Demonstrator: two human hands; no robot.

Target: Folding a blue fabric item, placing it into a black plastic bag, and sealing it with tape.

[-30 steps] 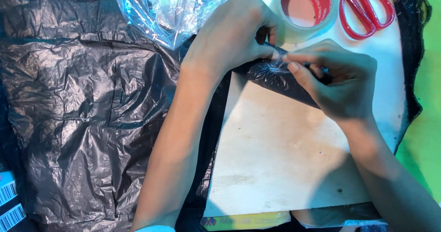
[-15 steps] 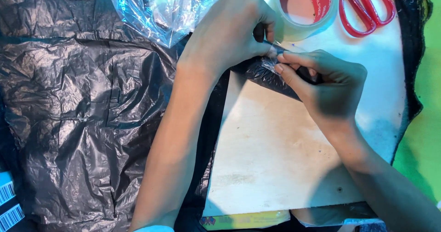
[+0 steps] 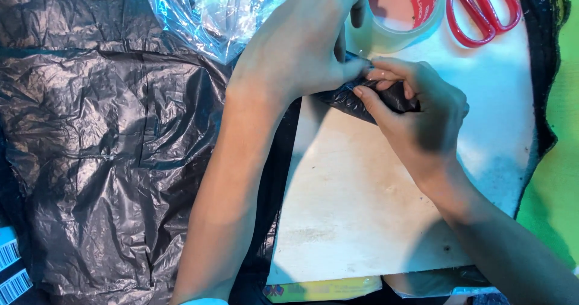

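Both the left hand (image 3: 301,45) and right hand (image 3: 416,115) apparently pinch their fingers closed on a small black-wrapped bundle (image 3: 368,97).

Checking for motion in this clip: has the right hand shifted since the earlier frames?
Yes, slightly. The right hand has slid left along the black bundle, away from the red scissors, its fingers now meeting the left hand.
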